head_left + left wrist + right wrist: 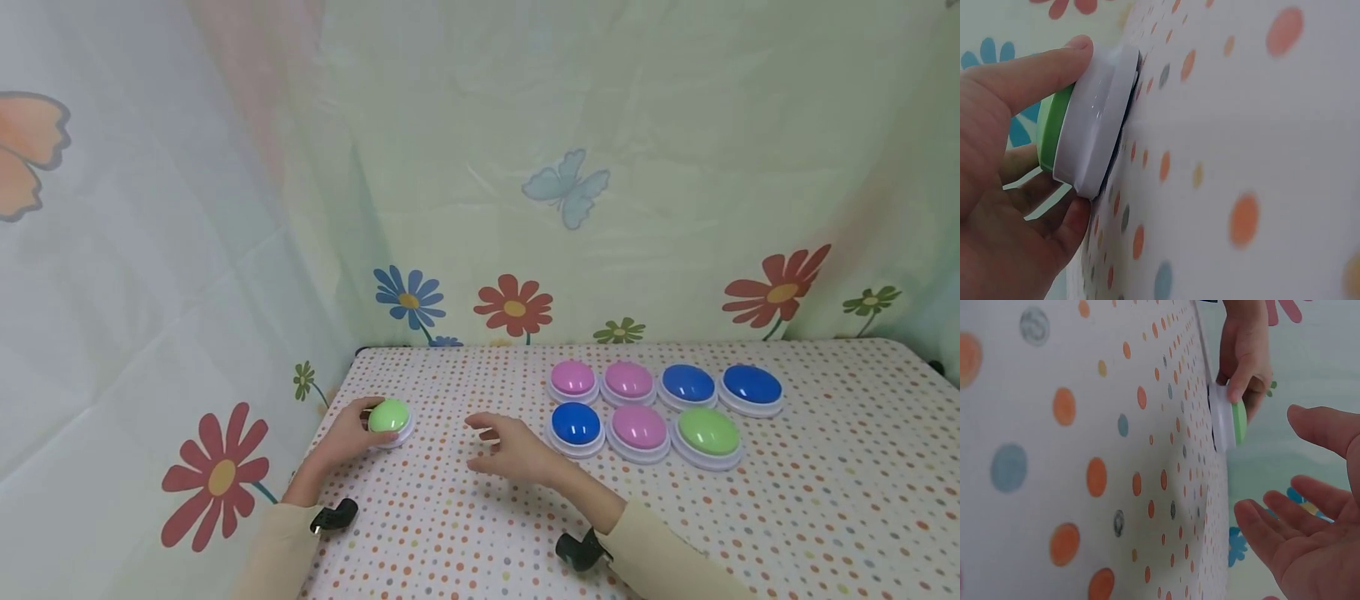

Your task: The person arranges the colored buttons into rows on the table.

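Observation:
At the table's left side, my left hand (pixel 349 432) grips a round push button with a green dome (pixel 389 415) and a white base. In the left wrist view the thumb lies along one side of the white base (pixel 1092 119) and the fingers curl round the other side; the base sits at the dotted tabletop. My right hand (pixel 513 450) hovers over the middle of the table, its fingers spread and loosely bent, holding nothing. The right wrist view shows that hand (pixel 1310 519) with a gap between thumb and fingers, and the left hand with the green button beyond.
Right of my right hand stand two rows of similar buttons: pink (pixel 573 377) and blue (pixel 688 382) ones behind, blue, pink and green (pixel 708 431) ones in front. The dotted tabletop (pixel 450 533) ends at a flower-printed curtain (pixel 465 208) at the back and left.

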Action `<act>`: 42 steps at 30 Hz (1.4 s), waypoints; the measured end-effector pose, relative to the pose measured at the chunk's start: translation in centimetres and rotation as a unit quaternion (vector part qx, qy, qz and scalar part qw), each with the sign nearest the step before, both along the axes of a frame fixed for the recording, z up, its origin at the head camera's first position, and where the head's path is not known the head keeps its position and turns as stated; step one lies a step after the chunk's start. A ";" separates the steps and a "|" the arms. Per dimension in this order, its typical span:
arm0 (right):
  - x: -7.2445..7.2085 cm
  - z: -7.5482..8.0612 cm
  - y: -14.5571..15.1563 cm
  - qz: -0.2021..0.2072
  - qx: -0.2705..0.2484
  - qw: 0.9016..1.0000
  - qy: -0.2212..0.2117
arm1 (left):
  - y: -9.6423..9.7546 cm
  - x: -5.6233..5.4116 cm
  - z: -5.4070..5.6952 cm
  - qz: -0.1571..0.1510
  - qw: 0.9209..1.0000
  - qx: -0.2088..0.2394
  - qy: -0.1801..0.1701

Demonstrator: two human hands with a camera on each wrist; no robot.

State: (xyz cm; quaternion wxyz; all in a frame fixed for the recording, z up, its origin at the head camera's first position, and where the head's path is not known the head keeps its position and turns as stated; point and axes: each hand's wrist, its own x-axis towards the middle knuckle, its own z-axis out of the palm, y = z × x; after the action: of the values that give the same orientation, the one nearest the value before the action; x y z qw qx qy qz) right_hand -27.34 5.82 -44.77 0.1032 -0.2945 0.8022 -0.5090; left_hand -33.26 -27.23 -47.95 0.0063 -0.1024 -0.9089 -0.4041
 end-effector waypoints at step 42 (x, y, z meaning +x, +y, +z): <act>-6.9 -2.5 -11.0 -0.090 0.049 0.992 0.071 | 0.9 -0.5 -0.4 -0.080 0.995 0.062 -0.015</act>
State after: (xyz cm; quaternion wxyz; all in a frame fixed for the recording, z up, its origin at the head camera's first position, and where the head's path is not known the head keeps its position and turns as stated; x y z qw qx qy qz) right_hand -34.25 -5.13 -47.24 0.0142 -0.2513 0.8546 -0.4543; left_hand -33.80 -26.30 -48.36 -0.0330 -0.1685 -0.8709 -0.4605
